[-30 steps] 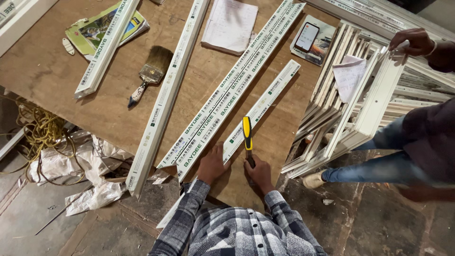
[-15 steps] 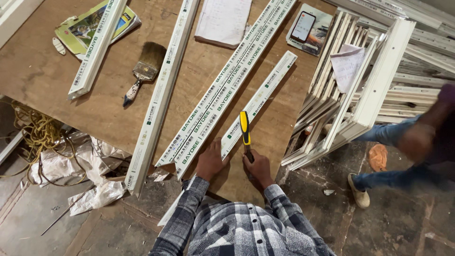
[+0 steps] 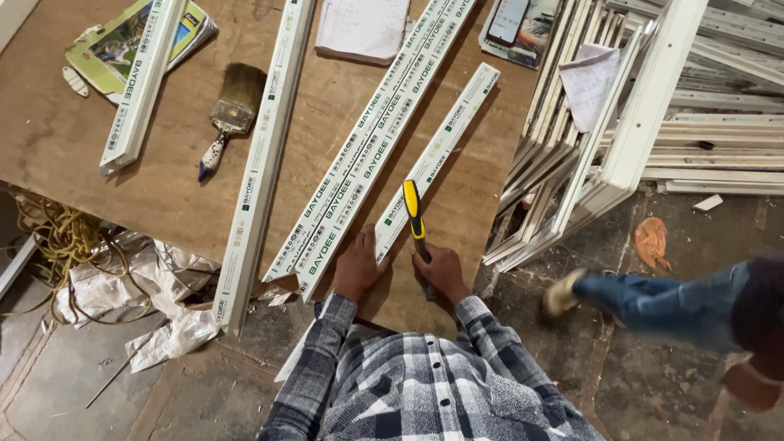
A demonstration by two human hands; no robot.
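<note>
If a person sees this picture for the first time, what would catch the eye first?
Probably the yellow-handled tool at the centre, held in the right hand, while the left hand rests on the short white profile strip beside it. Next, the long white strips running diagonally across the brown table. At the right edge, another person's leg is a moving blur.

Brown board bench (image 3: 98, 188) fills upper left, surface scuffed and stained. Bare grey concrete floor (image 3: 572, 359) below and right, dusty, orange scrap (image 3: 652, 241) lying on it. Stack of white window frames (image 3: 653, 122) leaning at right of bench. Crumpled white plastic sheeting (image 3: 122, 286) and coiled yellow rope (image 3: 57, 241) under bench edge at left. Light even, soft shadows.
</note>
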